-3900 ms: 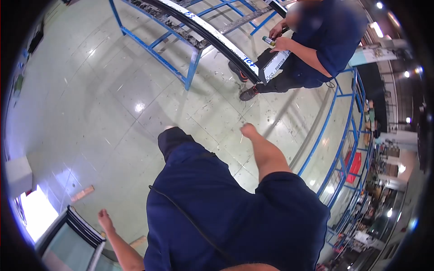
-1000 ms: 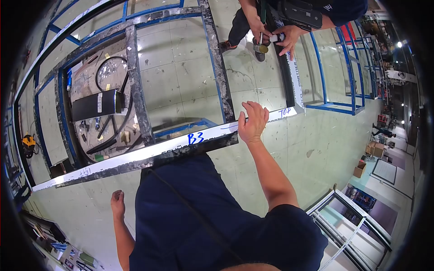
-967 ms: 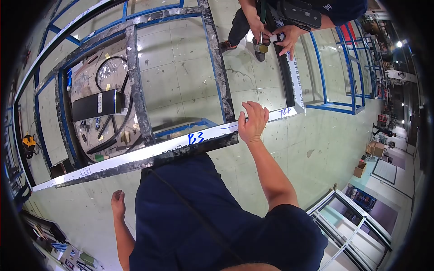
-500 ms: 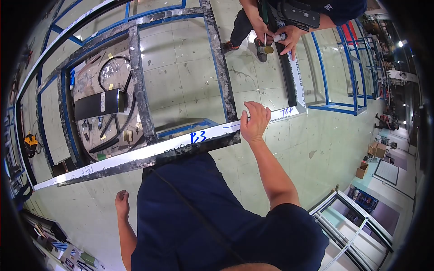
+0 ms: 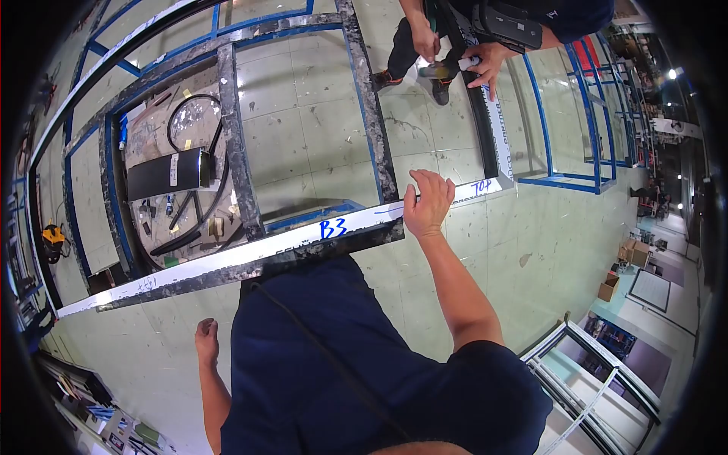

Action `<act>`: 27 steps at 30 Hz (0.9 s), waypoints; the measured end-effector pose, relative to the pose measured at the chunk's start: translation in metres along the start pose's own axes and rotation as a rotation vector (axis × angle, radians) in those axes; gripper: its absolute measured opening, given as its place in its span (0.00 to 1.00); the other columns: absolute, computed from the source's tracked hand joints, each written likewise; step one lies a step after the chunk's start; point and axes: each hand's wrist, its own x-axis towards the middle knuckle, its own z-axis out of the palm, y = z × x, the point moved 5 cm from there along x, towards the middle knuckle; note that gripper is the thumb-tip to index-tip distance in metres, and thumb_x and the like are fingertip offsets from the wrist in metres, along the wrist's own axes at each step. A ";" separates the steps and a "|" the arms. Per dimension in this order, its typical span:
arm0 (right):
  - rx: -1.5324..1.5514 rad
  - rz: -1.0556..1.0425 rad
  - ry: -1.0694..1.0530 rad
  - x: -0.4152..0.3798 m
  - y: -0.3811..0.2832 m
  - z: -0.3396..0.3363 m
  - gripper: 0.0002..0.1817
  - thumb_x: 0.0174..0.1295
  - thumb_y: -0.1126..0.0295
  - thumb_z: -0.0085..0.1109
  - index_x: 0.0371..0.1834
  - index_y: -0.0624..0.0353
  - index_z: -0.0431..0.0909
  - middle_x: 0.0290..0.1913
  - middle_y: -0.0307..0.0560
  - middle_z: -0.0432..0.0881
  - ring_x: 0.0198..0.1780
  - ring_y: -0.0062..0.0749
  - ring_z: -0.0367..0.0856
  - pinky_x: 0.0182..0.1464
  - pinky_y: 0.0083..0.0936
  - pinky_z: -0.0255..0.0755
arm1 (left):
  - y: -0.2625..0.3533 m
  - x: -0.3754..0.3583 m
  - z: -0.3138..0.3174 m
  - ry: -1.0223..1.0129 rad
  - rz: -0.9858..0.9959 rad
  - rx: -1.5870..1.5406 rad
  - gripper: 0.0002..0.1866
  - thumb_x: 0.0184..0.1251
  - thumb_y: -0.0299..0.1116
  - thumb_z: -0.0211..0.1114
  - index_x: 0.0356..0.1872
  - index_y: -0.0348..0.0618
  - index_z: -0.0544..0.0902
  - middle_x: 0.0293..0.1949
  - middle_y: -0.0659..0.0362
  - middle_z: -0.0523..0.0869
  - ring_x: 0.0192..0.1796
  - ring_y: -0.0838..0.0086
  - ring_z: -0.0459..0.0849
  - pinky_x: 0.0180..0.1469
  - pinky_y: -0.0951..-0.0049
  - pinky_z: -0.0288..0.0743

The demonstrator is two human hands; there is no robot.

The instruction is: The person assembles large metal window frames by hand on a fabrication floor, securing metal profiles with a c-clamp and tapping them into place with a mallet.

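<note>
My right hand (image 5: 430, 203) rests on the near bar of a long window frame (image 5: 296, 240), its fingers bent over the far edge and the thumb apart. This bar has white printed film marked "B3" and "TOP" in blue pen, with a black profile along its near side. My left hand (image 5: 206, 337) hangs low beside my leg, away from the frame. Its fingers look curled together, and nothing shows in them. Part of that hand is turned from view. The frame lies across a blue metal stand (image 5: 367, 114) with scuffed dark padding.
Across the frame, a co-worker's hand (image 5: 426, 44) holds a blurred tool with a yellowish head; their other hand (image 5: 489, 64) is at the side bar. A tray (image 5: 140, 125) holds a black box (image 5: 168, 176), rubber strips and scraps. Blue racks (image 5: 588, 114) stand right.
The co-worker's tool hand has moved up and left, away from their other hand, and the tool has swung to the left. My hands have stayed where they were.
</note>
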 end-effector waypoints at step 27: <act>0.002 -0.006 -0.008 -0.002 0.002 0.001 0.16 0.55 0.66 0.59 0.48 0.50 0.78 0.49 0.39 0.78 0.57 0.37 0.71 0.67 0.47 0.49 | 0.002 -0.010 0.007 0.029 0.004 0.020 0.18 0.68 0.36 0.61 0.51 0.33 0.78 0.46 0.48 0.85 0.51 0.65 0.82 0.55 0.70 0.73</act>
